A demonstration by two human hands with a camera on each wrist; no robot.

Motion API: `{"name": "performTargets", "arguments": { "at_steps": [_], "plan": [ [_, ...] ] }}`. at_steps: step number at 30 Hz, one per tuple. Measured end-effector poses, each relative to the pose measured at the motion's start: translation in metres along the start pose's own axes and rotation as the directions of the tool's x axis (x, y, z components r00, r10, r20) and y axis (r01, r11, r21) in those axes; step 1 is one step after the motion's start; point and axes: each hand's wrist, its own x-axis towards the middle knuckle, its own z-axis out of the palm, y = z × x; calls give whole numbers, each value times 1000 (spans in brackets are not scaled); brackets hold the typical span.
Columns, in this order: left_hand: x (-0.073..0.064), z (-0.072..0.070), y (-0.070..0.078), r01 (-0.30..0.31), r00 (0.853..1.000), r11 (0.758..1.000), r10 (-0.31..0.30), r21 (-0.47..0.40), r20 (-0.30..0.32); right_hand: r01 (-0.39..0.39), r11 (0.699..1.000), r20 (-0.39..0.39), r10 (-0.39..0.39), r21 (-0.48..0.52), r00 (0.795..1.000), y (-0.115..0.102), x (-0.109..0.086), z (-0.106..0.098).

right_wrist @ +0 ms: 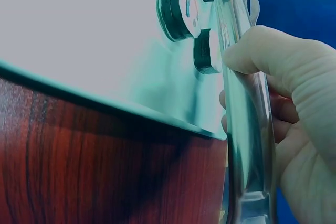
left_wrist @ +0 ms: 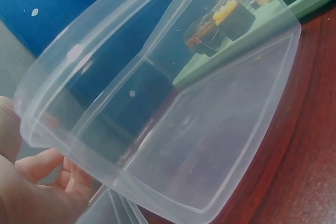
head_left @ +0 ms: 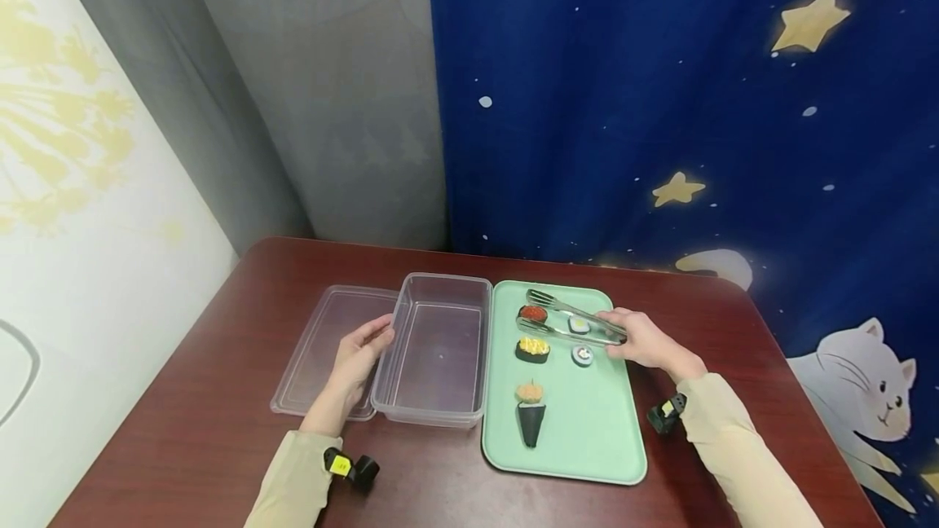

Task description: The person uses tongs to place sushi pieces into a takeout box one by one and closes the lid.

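My right hand [head_left: 640, 338] grips metal tongs [head_left: 565, 305] by the handle end, thumb along one arm in the right wrist view. Their spread tips lie on either side of a toy sushi with red roe [head_left: 533, 314] on the green tray [head_left: 587, 430]. Close below the tongs are a yellow-topped sushi [head_left: 532, 349] and a round sushi roll [head_left: 582, 356]; another roll [head_left: 579, 324] shows between the tong arms. My left hand [head_left: 358, 358] holds the clear plastic container [head_left: 440, 357] at its left rim, fingers bent against the outer wall in the left wrist view.
The container's flat clear lid [head_left: 315, 357] lies on the brown table [head_left: 425, 479], partly under my left hand. A dark cone-shaped hand roll [head_left: 531, 424] with an orange-tan top lies lower on the tray. Curtains [head_left: 557, 104] hang behind the table.
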Motion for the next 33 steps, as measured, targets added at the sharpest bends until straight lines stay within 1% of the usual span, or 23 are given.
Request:
{"name": "performTargets", "arguments": {
  "at_steps": [5,9,12,16,25,33],
  "plan": [
    [0,-1,6,26,1000,999,-26,26,-6,10,999,14,-11,31,1000,0,3,-1],
    [1,-2,10,55,998,998,-54,16,-10,-2,999,31,0,53,1000,1,3,-1],
    [1,-2,11,63,998,998,-63,23,-9,-6,998,33,4,65,999,1,2,0],
    [2,-1,11,66,998,997,-66,28,-6,-2,997,26,0,82,1000,3,0,2],
    [0,-2,9,58,998,998,-58,3,-1,33,994,7,-34,107,999,3,-3,5],
    [1,-2,7,60,998,998,-60,11,9,66,995,-7,-66,74,998,-1,-4,0]
  ]
}}
